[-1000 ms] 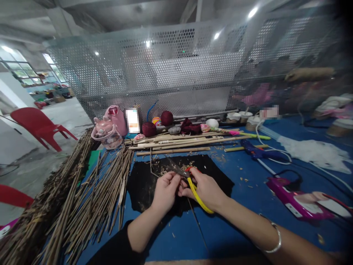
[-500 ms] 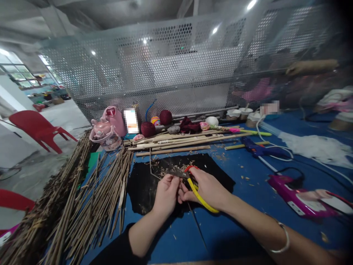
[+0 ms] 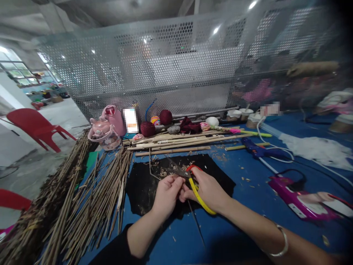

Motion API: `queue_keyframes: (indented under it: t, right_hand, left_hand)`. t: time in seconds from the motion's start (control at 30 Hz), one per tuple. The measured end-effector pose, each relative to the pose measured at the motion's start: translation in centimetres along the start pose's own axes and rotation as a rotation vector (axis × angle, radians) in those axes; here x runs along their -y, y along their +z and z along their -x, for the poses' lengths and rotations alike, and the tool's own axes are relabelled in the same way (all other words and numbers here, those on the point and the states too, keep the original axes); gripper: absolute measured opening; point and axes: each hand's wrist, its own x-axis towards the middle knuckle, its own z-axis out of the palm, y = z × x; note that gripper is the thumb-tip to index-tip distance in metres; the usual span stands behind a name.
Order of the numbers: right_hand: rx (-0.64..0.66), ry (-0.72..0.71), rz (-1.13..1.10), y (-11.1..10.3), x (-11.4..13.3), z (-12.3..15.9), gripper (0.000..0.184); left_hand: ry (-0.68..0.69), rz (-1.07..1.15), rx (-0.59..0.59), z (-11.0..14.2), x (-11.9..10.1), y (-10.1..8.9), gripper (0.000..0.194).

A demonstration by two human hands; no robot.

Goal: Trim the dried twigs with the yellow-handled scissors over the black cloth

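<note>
Scissors with one yellow and one red handle are in my right hand, their blades pointing left over the black cloth. The blades look parted. My left hand is closed in a pinch close beside the blades. A thin dark stick runs from between my hands down toward the table's near edge. Its upper end is hidden by my fingers, which also touch each other. Small pale plant scraps lie on the cloth behind the blades.
A bundle of thin dry stalks spreads over the left of the blue table. Bamboo sticks and wine-red yarn balls line the back. On the right are a blue glue gun and a magenta power strip.
The scissor blades look wider apart, the upper one now reaching further up over the scraps. Both hands stay nearly in place, and the whole view has shifted slightly.
</note>
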Motion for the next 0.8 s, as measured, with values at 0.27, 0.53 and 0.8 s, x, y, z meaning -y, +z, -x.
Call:
queue_keyframes:
  t: [0.27,0.53,0.8]
  right_hand:
    - [0.037,0.063,0.009,0.9,-0.6,-0.1,0.036]
    - [0.088,-0.06,0.018,-0.5,-0.1,-0.2,0.042]
    - [0.125,-0.094,-0.032,-1.5,1.2,-0.7,0.037]
  left_hand:
    - [-0.005,-0.015,-0.009,-0.1,-0.1,-0.1,0.038]
    - [0.075,0.003,-0.016,0.0,0.0,-0.2,0.034]
    - [0.18,0.038,-0.032,0.5,-1.0,-0.2,0.029]
